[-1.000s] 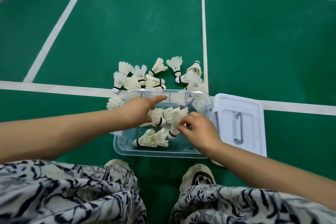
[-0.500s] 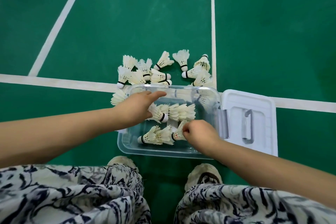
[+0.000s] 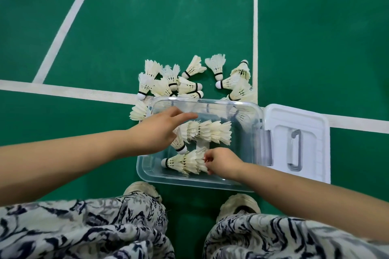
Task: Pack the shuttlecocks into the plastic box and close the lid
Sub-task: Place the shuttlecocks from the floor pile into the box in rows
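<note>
A clear plastic box (image 3: 257,126) is set on the green court floor (image 3: 168,17) just ahead of two pale shoes (image 3: 141,188), with its white lid (image 3: 315,118) laid flat against its right side and loose shuttlecocks (image 3: 185,83) heaped at its far wall. Inside the box two nested rows are laid: the far row (image 3: 212,133) is partly hidden by the left hand (image 3: 160,130), whose grip is slack with fingers stretched out over it, while the feathered end of the near row (image 3: 185,162) is pinched in the closed grip of the right hand (image 3: 223,163)

Even bright light, soft shadows, wide-angle edge bending, slight motion blur.
</note>
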Demonstrator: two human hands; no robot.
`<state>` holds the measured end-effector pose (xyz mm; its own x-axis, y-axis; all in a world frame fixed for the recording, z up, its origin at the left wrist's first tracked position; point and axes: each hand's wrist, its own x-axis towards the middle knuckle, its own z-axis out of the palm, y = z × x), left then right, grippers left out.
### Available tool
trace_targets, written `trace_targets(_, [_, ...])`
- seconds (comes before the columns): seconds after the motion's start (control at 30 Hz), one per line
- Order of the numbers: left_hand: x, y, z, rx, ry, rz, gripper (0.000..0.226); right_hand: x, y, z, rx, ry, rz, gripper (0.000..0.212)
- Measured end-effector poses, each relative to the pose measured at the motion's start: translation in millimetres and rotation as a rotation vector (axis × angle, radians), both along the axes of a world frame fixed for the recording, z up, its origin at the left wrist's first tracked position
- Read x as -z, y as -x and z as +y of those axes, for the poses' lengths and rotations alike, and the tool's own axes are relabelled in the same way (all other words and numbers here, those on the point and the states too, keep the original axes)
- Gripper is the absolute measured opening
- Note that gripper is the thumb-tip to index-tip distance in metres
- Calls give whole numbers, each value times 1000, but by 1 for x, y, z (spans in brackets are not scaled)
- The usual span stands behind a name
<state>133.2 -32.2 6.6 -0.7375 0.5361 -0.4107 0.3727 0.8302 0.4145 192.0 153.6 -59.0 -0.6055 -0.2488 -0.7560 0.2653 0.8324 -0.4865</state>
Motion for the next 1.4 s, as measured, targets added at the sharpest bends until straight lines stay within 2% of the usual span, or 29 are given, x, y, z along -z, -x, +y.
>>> trace_targets(0.07, [0,1,-1,5,-15,-9,69,2,1,2,-8,-30,-16,29])
trace_targets(0.13, [0,2,-2,0,-28,-23,69,0,3,3,-26,-49,-40,14])
trace_targets(0.17, [0,2,-1,3,-30,-24,69,-4,5,4,-40,-68,-28,19])
trace_targets(0.2, [0,2,0,10,-27,-19,69,-8,7,5,-43,-104,10,33])
trace_targets(0.27, [0,2,2,41,-15,-4,69,-20,11,8,9,-152,169,54])
trace_targets(0.37, [0,0,9,120,16,14,68,-34,15,11,102,-68,388,68])
trace_targets(0.43, [-2,-2,17,191,54,40,67,-41,14,13,94,36,439,70])
trace_targets(0.57, [-17,-10,34,293,45,54,65,-47,6,17,137,211,459,53])
trace_targets(0.77, [-34,-16,46,355,-84,80,52,-51,-5,28,154,235,569,25])
trace_targets(0.87, [-38,-20,50,343,-100,82,47,-55,-9,33,161,253,573,18])
trace_targets(0.97, [-38,-23,49,246,-108,80,40,-57,-11,37,118,180,585,18])
trace_targets(1.13, [-37,-20,45,110,-132,60,35,-61,-9,43,90,-75,634,20])
trace_targets(1.27, [-33,-19,41,72,-127,62,34,-57,-5,39,21,-236,588,18])
trace_targets(1.4, [-34,-17,38,10,-128,38,34,-51,7,33,-69,-293,458,13])
